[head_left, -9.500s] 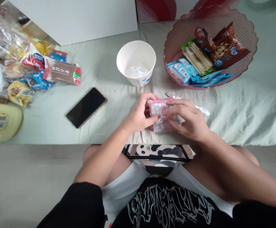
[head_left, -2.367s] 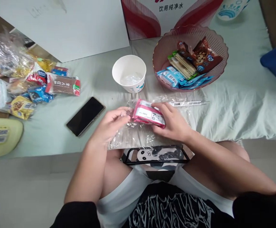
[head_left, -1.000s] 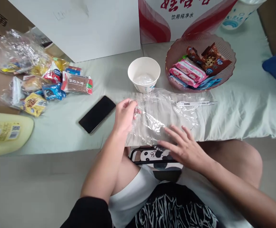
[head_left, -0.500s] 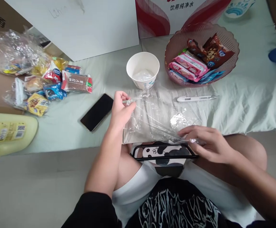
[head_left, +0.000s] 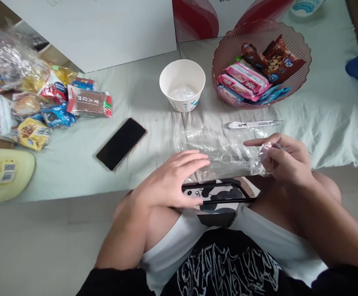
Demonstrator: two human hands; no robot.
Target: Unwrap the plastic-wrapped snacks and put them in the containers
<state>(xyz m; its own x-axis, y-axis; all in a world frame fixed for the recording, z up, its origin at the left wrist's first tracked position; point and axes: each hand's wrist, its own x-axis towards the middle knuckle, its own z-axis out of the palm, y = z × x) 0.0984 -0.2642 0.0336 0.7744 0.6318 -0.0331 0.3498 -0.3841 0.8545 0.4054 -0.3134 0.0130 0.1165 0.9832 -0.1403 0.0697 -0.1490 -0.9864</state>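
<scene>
A clear plastic bag (head_left: 219, 150) lies crinkled along the front edge of the cloth-covered surface. My right hand (head_left: 285, 158) grips its right end, bunched between thumb and fingers, with the index finger stretched out. My left hand (head_left: 174, 176) is over the bag's near left side, thumb and fingers spread, holding nothing. Behind the bag stands a white paper cup (head_left: 182, 86) with some clear plastic inside. A white utility knife (head_left: 254, 124) rests just beyond the bag, close to my right hand.
A pink ribbed bowl (head_left: 302, 74) holds several packaged snacks. To the left lie a black phone (head_left: 122, 144), a pile of wrapped snacks (head_left: 58, 96) and a yellow bottle (head_left: 4, 176). Large white boxes (head_left: 120, 33) stand behind. A panda-patterned item (head_left: 219, 199) is between my legs.
My left hand has let go of the bag's left end and moved down and right, fingers opening. My right hand has risen to the right, with the plastic gathered in it.
</scene>
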